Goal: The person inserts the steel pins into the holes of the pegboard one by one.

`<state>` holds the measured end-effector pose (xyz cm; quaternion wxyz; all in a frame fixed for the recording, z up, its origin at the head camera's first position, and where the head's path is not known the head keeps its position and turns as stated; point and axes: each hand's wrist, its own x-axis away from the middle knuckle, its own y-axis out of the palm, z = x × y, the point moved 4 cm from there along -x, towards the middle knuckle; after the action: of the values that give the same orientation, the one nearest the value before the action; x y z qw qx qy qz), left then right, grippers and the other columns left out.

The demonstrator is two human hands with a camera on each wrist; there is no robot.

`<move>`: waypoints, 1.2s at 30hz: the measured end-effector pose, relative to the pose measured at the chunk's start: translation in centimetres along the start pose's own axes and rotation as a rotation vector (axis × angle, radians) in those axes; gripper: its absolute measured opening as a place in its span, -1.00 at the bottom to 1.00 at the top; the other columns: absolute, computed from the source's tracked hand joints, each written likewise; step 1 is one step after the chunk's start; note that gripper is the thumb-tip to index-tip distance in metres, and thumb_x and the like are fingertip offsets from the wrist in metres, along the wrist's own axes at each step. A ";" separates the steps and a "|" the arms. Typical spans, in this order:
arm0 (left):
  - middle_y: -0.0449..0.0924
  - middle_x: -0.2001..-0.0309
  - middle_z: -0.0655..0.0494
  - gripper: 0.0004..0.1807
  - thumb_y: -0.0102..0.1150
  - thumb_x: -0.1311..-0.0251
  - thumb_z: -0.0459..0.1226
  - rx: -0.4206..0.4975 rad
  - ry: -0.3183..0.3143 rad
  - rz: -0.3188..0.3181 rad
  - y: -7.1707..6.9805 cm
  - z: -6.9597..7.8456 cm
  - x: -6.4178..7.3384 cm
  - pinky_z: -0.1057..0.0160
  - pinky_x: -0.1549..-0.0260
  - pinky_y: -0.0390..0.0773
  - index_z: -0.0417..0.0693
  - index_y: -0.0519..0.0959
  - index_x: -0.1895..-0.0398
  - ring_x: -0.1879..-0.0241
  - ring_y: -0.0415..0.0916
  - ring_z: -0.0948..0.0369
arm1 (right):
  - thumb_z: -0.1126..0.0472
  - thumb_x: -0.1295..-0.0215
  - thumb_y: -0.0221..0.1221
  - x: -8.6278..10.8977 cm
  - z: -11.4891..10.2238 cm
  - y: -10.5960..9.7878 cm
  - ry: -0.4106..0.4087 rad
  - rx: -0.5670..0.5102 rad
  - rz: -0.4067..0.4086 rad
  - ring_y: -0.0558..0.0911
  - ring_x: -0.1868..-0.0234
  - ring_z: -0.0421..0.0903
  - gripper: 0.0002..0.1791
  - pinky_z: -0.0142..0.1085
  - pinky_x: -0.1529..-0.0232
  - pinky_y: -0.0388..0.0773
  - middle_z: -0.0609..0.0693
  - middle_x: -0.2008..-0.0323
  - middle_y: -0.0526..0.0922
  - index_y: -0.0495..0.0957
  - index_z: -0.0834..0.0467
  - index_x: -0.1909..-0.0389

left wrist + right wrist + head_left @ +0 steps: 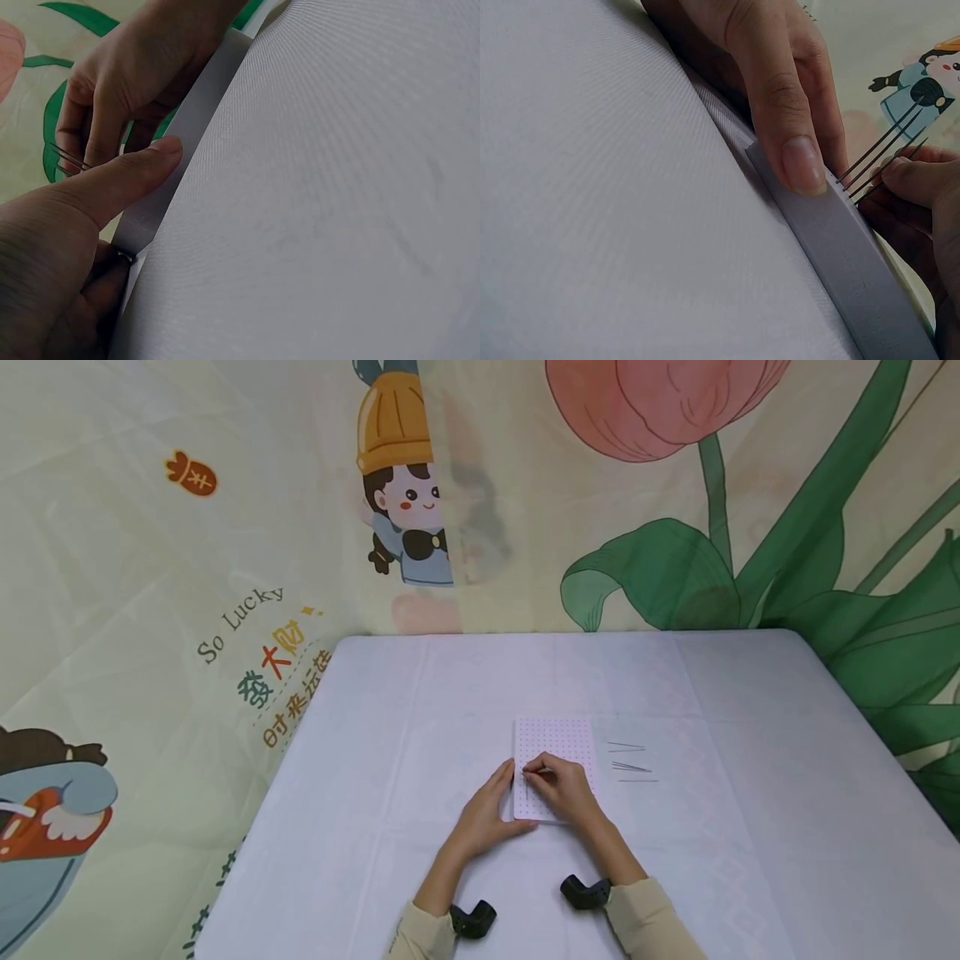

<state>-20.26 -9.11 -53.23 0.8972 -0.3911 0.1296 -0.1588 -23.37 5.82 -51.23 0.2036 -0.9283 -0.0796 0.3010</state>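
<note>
A pale board with rows of small holes (pixel 562 737) lies on the table before me. My left hand (pixel 483 818) braces its near left corner, fingers stretched along the left side and thumb (pixel 802 161) flat against the near face. Over the left part of the board, my right hand (pixel 566 787) pinches a thin dark needle (pixel 916 148) between thumb and forefinger. Other needles (pixel 881 140) rise from the board's edge area in the right wrist view, between the two hands. The held needle's lower end is close over the board.
Several loose needles (pixel 632 767) lie right of the board on the white-covered table (pixel 360 760). A printed cloth (pixel 510 602) hangs beyond the table's far edge. Black wrist devices (pixel 474 920) sit on both forearms near the sleeves.
</note>
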 end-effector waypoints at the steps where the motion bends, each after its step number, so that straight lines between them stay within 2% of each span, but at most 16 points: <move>1: -0.03 -0.42 0.04 0.09 0.30 0.06 0.13 0.002 0.000 -0.001 0.0 0.0 0.0 0.08 -0.24 0.19 -0.18 -0.01 -0.42 -0.35 0.01 0.11 | 0.45 -0.06 0.26 0.0 -0.1 0.0 -0.002 -0.003 0.001 0.66 0.34 -0.16 -0.88 -0.40 0.30 0.60 -0.02 0.39 0.67 0.58 0.19 0.40; 6: -0.01 -0.42 0.02 0.09 0.30 0.06 0.14 -0.002 0.010 0.011 0.1 -0.1 0.0 0.07 -0.23 0.19 -0.20 0.00 -0.42 -0.35 0.03 0.09 | 0.46 -0.05 0.27 0.1 0.1 -0.1 0.014 -0.008 0.007 0.66 0.35 -0.15 -0.87 -0.39 0.31 0.60 -0.02 0.39 0.67 0.59 0.19 0.41; 10: -0.02 -0.42 0.03 0.10 0.29 0.07 0.15 0.012 -0.006 0.010 0.3 -0.3 0.1 0.05 -0.23 0.19 -0.18 -0.01 -0.42 -0.35 0.02 0.08 | 0.44 -0.06 0.26 0.3 0.5 0.1 0.032 -0.005 0.003 0.66 0.33 -0.17 -0.87 -0.41 0.29 0.60 -0.03 0.38 0.68 0.60 0.18 0.39; 18: -0.02 -0.42 0.05 0.11 0.28 0.09 0.19 0.013 -0.008 0.012 0.6 -0.6 0.2 0.05 -0.23 0.19 -0.17 0.01 -0.42 -0.35 0.02 0.08 | 0.43 -0.08 0.25 0.4 0.4 -0.1 -0.028 0.035 -0.018 0.65 0.26 -0.18 -0.79 -0.43 0.24 0.58 -0.05 0.29 0.68 0.65 0.19 0.24; 24: -0.03 -0.42 0.05 0.12 0.29 0.10 0.19 0.002 0.000 0.017 0.5 -0.8 0.1 0.06 -0.24 0.17 -0.16 -0.01 -0.43 -0.35 0.02 0.08 | 0.45 -0.08 0.24 0.6 -0.2 -0.7 -0.027 0.082 -0.034 0.64 0.22 -0.17 -0.70 -0.41 0.20 0.57 -0.03 0.25 0.67 0.63 0.20 0.13; 27: -0.02 -0.42 0.05 0.12 0.29 0.10 0.18 -0.008 -0.001 0.017 0.5 -0.8 0.0 0.07 -0.25 0.16 -0.14 -0.02 -0.43 -0.35 0.02 0.08 | 0.44 -0.09 0.24 0.9 0.0 -1.6 0.002 0.084 -0.006 0.63 0.23 -0.16 -0.70 -0.41 0.20 0.57 -0.04 0.25 0.67 0.63 0.19 0.11; 30: -0.02 -0.42 0.05 0.12 0.31 0.10 0.16 -0.015 -0.006 0.014 0.5 -0.7 0.0 0.08 -0.25 0.16 -0.13 -0.02 -0.43 -0.35 0.03 0.08 | 0.38 -0.11 0.25 1.3 0.6 -3.2 0.075 0.055 0.052 0.63 0.21 -0.18 -0.72 -0.43 0.19 0.57 -0.07 0.24 0.66 0.63 0.14 0.11; 34: -0.02 -0.42 0.04 0.12 0.33 0.10 0.13 -0.013 -0.016 0.005 0.5 -0.5 0.0 0.09 -0.26 0.15 -0.15 -0.02 -0.43 -0.35 0.02 0.08 | 0.31 -0.11 0.28 2.3 1.6 -6.3 0.151 0.036 0.147 0.61 0.20 -0.18 -0.76 -0.47 0.17 0.54 -0.07 0.23 0.65 0.64 0.13 0.16; 36: -0.03 -0.42 0.03 0.12 0.33 0.10 0.12 -0.012 -0.021 0.001 0.5 -0.5 0.0 0.10 -0.26 0.14 -0.16 -0.03 -0.43 -0.36 0.00 0.08 | 0.28 -0.10 0.29 3.0 2.4 -8.1 0.172 0.059 0.197 0.60 0.20 -0.20 -0.80 -0.52 0.16 0.52 -0.07 0.25 0.65 0.64 0.13 0.21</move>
<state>-20.35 -9.07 -53.93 0.8963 -0.3979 0.1216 -0.1535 -22.57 14.71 -51.10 0.2062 -0.9476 0.0388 0.2409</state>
